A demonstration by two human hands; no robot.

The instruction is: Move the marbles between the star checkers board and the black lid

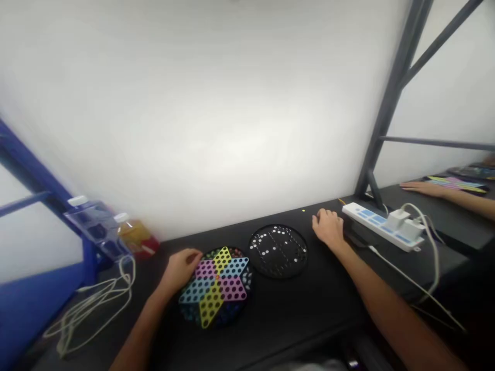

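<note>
two hands at 2 round game boards on a black table (294,314)

the left hand (181,268) rests on the edge of a star board (216,288) with 6 colored points, and its grip is curled, but i cannot tell if it holds a small piece. the right hand (328,228) sits on the table just beside a black round board (277,251), and its grip is loosely curled, with nothing seen in it. small white balls (266,242) sit in the black board's holes, and the holes seem to keep them from rolling. a white power strip (381,225) sits near the wall, maybe to keep its cords back. a clear plastic box (91,226) and a bottle (135,236) stand far left. another person's hand (423,189) lies on a bright board (456,183) at the next table.
</note>
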